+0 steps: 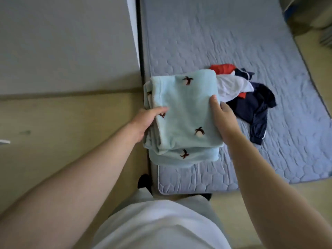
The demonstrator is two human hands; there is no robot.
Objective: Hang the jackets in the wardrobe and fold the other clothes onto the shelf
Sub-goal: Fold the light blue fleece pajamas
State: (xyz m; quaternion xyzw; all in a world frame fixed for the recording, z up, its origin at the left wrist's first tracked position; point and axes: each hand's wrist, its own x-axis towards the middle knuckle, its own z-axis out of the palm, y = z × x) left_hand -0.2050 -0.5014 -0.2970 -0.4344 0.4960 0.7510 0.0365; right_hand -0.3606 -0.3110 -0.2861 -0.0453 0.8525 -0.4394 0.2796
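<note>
A folded light-blue fleece garment with small dark penguin figures (185, 112) is held above the near left corner of the bed. My left hand (146, 121) grips its left edge, thumb on top and fingers hidden underneath. My right hand (221, 115) grips its right edge the same way. Behind it, on the mattress, lies a heap of clothes: a navy jacket with white stripes (255, 108), a white piece (231, 87) and a red piece (223, 68).
The bed carries a grey-blue quilted mattress cover (224, 33) and runs away from me. Left of it stands a dark bed frame edge (139, 42) and a pale grey panel (68, 42). Beige floor (62, 133) lies to my left and at the far right.
</note>
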